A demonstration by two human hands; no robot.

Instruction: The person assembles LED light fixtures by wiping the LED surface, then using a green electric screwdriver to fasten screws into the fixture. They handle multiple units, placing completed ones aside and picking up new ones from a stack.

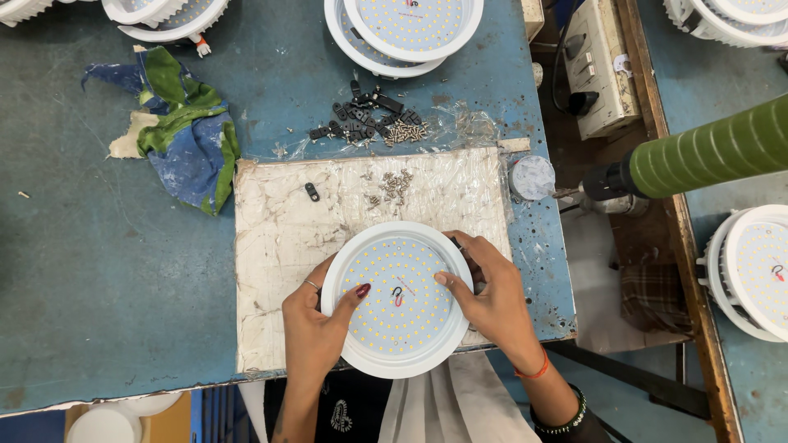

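Observation:
A round white lamp housing (pixel 396 299) with a disc of many small light dots lies face up on a worn white mat (pixel 279 221) at the table's near edge. My left hand (pixel 316 328) grips its left rim, thumb resting on the disc. My right hand (pixel 491 295) clasps the right rim, thumb also on the disc. Short red and black wires sit at the disc's centre. A single black clip (pixel 312 192) and a small heap of screws (pixel 394 187) lie on the mat above the lamp.
More black clips and screws (pixel 369 123) lie on the blue table (pixel 98 271). Stacked lamp housings (pixel 402 33) stand at the far edge and at right (pixel 751 271). A crumpled blue-green cloth (pixel 185 131) is at left, a green-handled power tool (pixel 689 160) and a switch box (pixel 599 66) at right.

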